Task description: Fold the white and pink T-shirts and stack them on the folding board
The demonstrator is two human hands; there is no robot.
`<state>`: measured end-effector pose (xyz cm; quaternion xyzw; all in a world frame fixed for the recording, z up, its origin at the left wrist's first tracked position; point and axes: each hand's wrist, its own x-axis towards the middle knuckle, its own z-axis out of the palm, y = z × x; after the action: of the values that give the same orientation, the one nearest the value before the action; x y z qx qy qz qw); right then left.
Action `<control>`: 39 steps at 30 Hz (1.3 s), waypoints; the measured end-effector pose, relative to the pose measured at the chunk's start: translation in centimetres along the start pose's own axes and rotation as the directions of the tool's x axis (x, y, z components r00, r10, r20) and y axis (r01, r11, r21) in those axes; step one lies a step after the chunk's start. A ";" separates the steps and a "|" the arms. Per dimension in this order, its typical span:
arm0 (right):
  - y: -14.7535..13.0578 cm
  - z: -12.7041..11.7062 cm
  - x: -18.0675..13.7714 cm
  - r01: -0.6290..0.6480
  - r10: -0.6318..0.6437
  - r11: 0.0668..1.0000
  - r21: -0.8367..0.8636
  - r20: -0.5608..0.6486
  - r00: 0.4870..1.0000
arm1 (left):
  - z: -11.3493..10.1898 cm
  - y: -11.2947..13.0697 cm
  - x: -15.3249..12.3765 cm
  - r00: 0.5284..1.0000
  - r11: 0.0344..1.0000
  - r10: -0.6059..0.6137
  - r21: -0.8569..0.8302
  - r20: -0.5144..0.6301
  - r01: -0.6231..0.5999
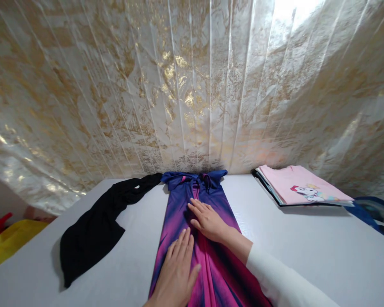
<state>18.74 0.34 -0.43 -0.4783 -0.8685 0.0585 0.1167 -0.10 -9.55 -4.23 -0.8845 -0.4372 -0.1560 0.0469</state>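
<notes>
A long purple, blue and pink garment [179, 192] lies stretched out lengthwise down the middle of a white table [307, 247]. My left hand [177, 273] rests flat on its near part, fingers stretched out and pointing away from me. My right hand [208, 219], in a white sleeve, lies flat on the cloth a little farther along, fingers spread and pointing left. Neither hand holds anything.
A black garment [96, 230] lies crumpled on the table's left side. A stack of folded clothes [302, 187], topped by a pink shirt with a cartoon print, sits at the back right. A gold and white curtain [192, 85] hangs behind. Yellow cloth [9, 241] lies at far left.
</notes>
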 end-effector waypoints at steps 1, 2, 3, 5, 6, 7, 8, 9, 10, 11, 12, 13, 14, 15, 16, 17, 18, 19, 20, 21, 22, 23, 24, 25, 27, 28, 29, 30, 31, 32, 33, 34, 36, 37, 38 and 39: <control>-0.3 0.2 0.1 0.029 -0.029 1.000 0.004 0.006 1.000 | 0.1 0.0 -0.2 0.999 1.000 0.024 0.002 0.024 -0.024; -0.5 0.5 0.3 0.043 -0.043 0.999 0.008 0.011 0.999 | 0.1 0.0 -0.3 0.998 0.999 0.047 -0.005 0.052 -0.046; -0.5 0.8 0.5 0.044 -0.044 0.999 0.010 0.012 0.999 | 0.0 0.2 -0.3 0.995 0.998 0.061 -0.014 0.076 -0.060; 0.0 1.2 1.2 0.020 -0.020 1.000 0.012 0.009 1.000 | -0.5 0.6 -0.2 0.992 0.998 0.060 -0.034 0.110 -0.056; 0.3 1.4 1.5 0.007 -0.007 1.000 0.012 0.006 1.000 | -0.8 0.7 -0.1 0.991 0.998 0.053 -0.042 0.124 -0.048; 0.6 1.6 1.8 -0.004 0.004 1.000 0.011 0.003 1.000 | -1.1 0.9 0.0 0.989 0.998 0.045 -0.047 0.138 -0.039; 0.9 1.7 2.0 -0.012 0.012 1.000 0.010 0.002 1.000 | -1.3 1.1 0.1 0.988 0.998 0.036 -0.047 0.151 -0.029; 1.1 1.8 2.1 -0.018 0.018 1.000 0.006 0.002 1.000 | -1.4 1.2 0.2 0.987 0.999 0.024 -0.044 0.157 -0.017; 1.2 1.8 2.2 -0.023 0.023 1.000 0.002 0.003 1.000 | -1.5 1.2 0.1 0.988 0.999 0.013 -0.040 0.157 -0.007; 1.3 1.8 2.2 -0.026 0.026 1.000 -0.003 0.004 1.000 | -1.5 1.2 0.1 0.989 0.999 0.006 -0.036 0.150 0.000; 1.2 1.8 2.2 -0.028 0.028 1.000 -0.009 0.005 1.000 | -1.4 1.2 -0.1 0.990 0.999 0.007 -0.035 0.139 -0.003; 1.2 1.8 2.2 -0.028 0.028 0.999 -0.014 0.005 1.000 | -1.3 1.2 -0.3 0.991 0.999 0.021 -0.037 0.129 -0.016; 1.1 1.7 2.2 -0.028 0.029 0.999 -0.019 0.005 1.000 | -1.2 1.2 -0.6 0.991 0.998 0.048 -0.041 0.121 -0.043; 1.0 1.7 2.2 -0.029 0.029 0.999 -0.023 0.004 1.000 | -1.1 1.2 -1.0 0.990 0.996 0.081 -0.045 0.117 -0.076; 0.9 1.7 2.2 -0.029 0.029 0.999 -0.024 0.004 1.000 | -1.0 1.2 -1.4 0.987 0.992 0.117 -0.050 0.113 -0.112; 0.9 1.6 2.2 -0.029 0.029 0.999 -0.024 0.003 1.000 | -1.1 1.3 -1.7 0.983 0.988 0.149 -0.056 0.111 -0.143; 0.9 1.6 2.3 -0.028 0.028 0.999 -0.021 0.002 1.000 | -1.2 1.4 -2.1 0.979 0.984 0.171 -0.061 0.111 -0.165; 0.9 1.5 2.4 -0.026 0.026 1.000 -0.015 0.001 1.000 | -1.3 1.5 -2.4 0.978 0.983 0.180 -0.068 0.111 -0.173; 0.9 1.4 2.4 -0.026 0.026 1.000 -0.008 -0.002 1.000 | -1.5 1.6 -2.6 0.978 0.982 0.178 -0.078 0.111 -0.170; 0.9 1.3 2.3 -0.031 0.031 1.000 0.001 -0.007 1.000 | -1.8 1.8 -2.8 0.979 0.983 0.170 -0.090 0.110 -0.160; 0.9 1.2 2.0 -0.041 0.041 0.999 0.010 -0.013 0.999 | -2.0 1.9 -2.9 0.981 0.984 0.160 -0.103 0.109 -0.149; 0.7 1.0 1.5 -0.055 0.055 0.998 0.018 -0.021 0.998 | -2.3 2.0 -3.0 0.983 0.984 0.149 -0.115 0.105 -0.137; 0.4 0.8 0.8 -0.070 0.071 0.997 0.023 -0.029 0.997 | -2.5 2.0 -3.0 0.985 0.984 0.138 -0.122 0.099 -0.126; 0.0 0.6 -0.3 -0.085 0.086 0.996 0.027 -0.036 0.996 | -2.7 1.9 -3.0 0.988 0.986 0.126 -0.124 0.092 -0.114; -1.2 0.3 -3.2 -0.098 0.099 0.995 0.026 -0.036 0.994 | -2.9 1.4 -2.7 0.993 0.991 0.094 -0.105 0.078 -0.085; -1.9 0.4 -4.8 -0.098 0.099 0.995 0.023 -0.030 0.995 | -3.0 1.0 -2.4 0.994 0.994 0.075 -0.088 0.074 -0.069; -2.7 0.6 -6.6 -0.096 0.096 0.995 0.016 -0.019 0.995 | -3.0 0.6 -2.1 0.996 0.996 0.056 -0.070 0.072 -0.051; -3.5 0.8 -8.3 -0.097 0.097 0.995 0.008 -0.011 0.995 | -3.0 0.1 -1.6 0.997 0.998 0.036 -0.053 0.072 -0.033; -4.2 1.2 -9.8 -0.100 0.100 0.995 -0.001 -0.012 0.995 | -2.9 -0.5 -1.0 0.997 0.999 0.014 -0.037 0.076 -0.012; -4.8 1.6 -11.2 -0.099 0.098 0.995 -0.010 -0.015 0.995 | -2.8 -1.0 -0.3 0.996 1.000 -0.012 -0.020 0.087 0.014; -5.3 1.9 -12.3 -0.099 0.098 0.995 -0.016 -0.023 0.995 | -2.6 -1.4 0.4 0.994 0.999 -0.041 -0.004 0.103 0.041; -5.6 2.2 -13.2 -0.096 0.095 0.995 -0.019 -0.031 0.995 | -2.3 -1.8 1.1 0.991 0.998 -0.067 0.011 0.120 0.066; -5.9 2.4 -14.1 -0.085 0.084 0.996 -0.017 -0.033 0.996 | -1.8 -2.3 2.4 0.984 0.994 -0.104 0.035 0.145 0.100; -5.9 2.3 -14.3 -0.074 0.074 0.997 -0.011 -0.026 0.997 | -1.6 -2.4 2.8 0.983 0.993 -0.113 0.042 0.147 0.108; -5.8 2.1 -14.2 -0.060 0.060 0.998 -0.004 -0.016 0.998 | -1.4 -2.5 3.2 0.983 0.993 -0.118 0.046 0.143 0.112; -5.6 1.8 -14.0 -0.043 0.043 0.999 0.005 -0.004 0.999 | -1.2 -2.6 3.5 0.983 0.992 -0.121 0.048 0.137 0.115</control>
<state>20.93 -14.46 -3.00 -0.4966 -0.8576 0.0622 0.1181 -0.45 -5.59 -2.09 -0.8647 -0.4940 -0.0874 0.0246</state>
